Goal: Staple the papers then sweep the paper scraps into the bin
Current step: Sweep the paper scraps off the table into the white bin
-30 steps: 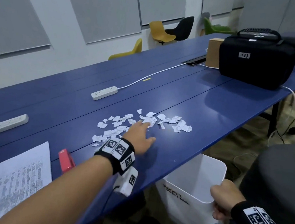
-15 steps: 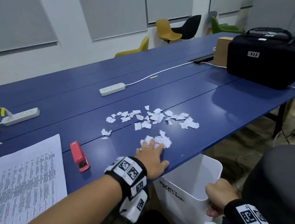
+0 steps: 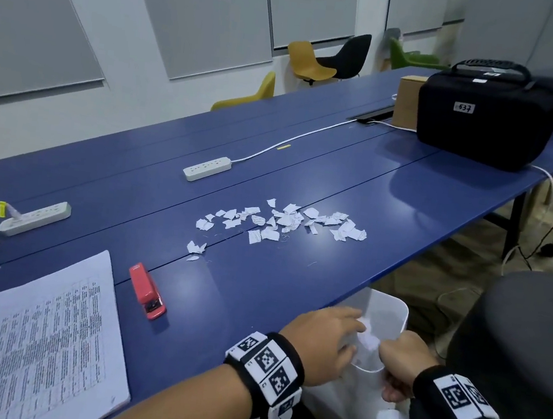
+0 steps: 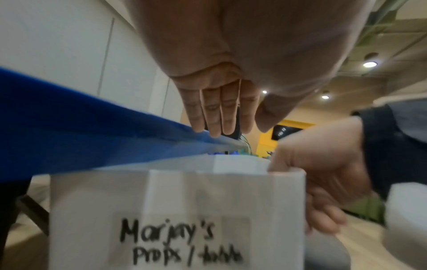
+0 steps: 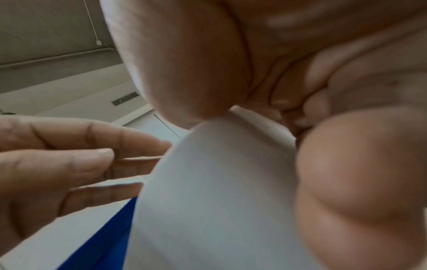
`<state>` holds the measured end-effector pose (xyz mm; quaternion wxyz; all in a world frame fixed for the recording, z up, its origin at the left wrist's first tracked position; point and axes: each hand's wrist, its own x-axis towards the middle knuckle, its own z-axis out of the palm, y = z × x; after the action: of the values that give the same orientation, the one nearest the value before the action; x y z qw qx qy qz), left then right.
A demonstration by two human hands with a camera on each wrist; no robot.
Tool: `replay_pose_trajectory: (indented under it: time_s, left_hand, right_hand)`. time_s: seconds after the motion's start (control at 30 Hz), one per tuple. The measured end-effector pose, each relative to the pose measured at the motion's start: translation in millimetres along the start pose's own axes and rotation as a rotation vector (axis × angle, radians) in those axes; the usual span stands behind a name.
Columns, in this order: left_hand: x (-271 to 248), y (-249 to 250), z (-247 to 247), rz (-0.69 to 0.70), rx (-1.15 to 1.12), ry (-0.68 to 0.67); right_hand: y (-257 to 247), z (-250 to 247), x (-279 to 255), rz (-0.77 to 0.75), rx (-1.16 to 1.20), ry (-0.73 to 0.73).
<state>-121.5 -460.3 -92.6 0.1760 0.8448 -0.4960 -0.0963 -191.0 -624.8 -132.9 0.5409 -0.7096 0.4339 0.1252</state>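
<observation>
White paper scraps (image 3: 284,222) lie scattered in the middle of the blue table (image 3: 307,164). My left hand (image 3: 329,342) sits at the table's near edge, fingers straight and together, partly over the mouth of the white bin (image 3: 391,312). A few scraps (image 3: 369,338) show inside the bin just past its fingers. My right hand (image 3: 402,361) grips the bin's rim (image 4: 286,172), holding it under the table edge. The stapled papers (image 3: 46,341) and the red stapler (image 3: 147,289) rest at the near left.
Two white power strips (image 3: 207,168) (image 3: 38,218) with cords lie on the table. A black case (image 3: 485,116) and a cardboard box (image 3: 407,100) stand far right. A dark stool (image 3: 520,357) is beside the bin. Chairs line the far wall.
My left hand swept a clump of scraps from the pile toward me and off the table edge into the bin. The right hand kept holding the bin and brought it closer.
</observation>
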Motion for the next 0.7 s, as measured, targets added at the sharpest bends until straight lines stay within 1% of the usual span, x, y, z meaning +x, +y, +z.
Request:
replay_pose_trajectory:
  time_s: [0.1, 0.13, 0.2, 0.33, 0.4, 0.47, 0.53, 0.57, 0.6, 0.7]
  left_hand:
    - [1, -19, -22, -0.102, -0.048, 0.141]
    - [2, -30, -32, -0.166, -0.039, 0.176]
    - [3, -59, -55, -0.337, -0.01, 0.195]
    - [-4, -129, -92, -0.746, 0.118, 0.166]
    - [-11, -167, -99, -0.909, 0.176, 0.09]
    - [-17, -193, -99, -1.024, 0.185, -0.012]
    - [-21, -199, -92, -1.06, 0.178, -0.065]
    - [-21, -195, -87, -1.042, 0.178, -0.088]
    - [-20, -186, -82, -1.005, 0.178, -0.116]
    - [-16, -147, -70, -0.834, 0.171, -0.172]
  right_hand:
    - [2, 0, 5, -0.004, -0.011, -0.003]
    - [3, 0, 6, -0.004, -0.021, -0.002]
    - [3, 2, 8, -0.013, -0.025, 0.019]
    - [6, 8, 10, -0.026, -0.018, 0.045]
    - [7, 12, 11, -0.027, -0.001, 0.045]
    - [8, 15, 11, -0.03, 0.026, 0.059]
    - [8, 19, 12, -0.027, 0.044, 0.069]
    - [8, 21, 13, -0.024, 0.055, 0.068]
    - [9, 22, 12, -0.02, 0.066, 0.067]
    - [9, 27, 10, -0.018, 0.078, 0.078]
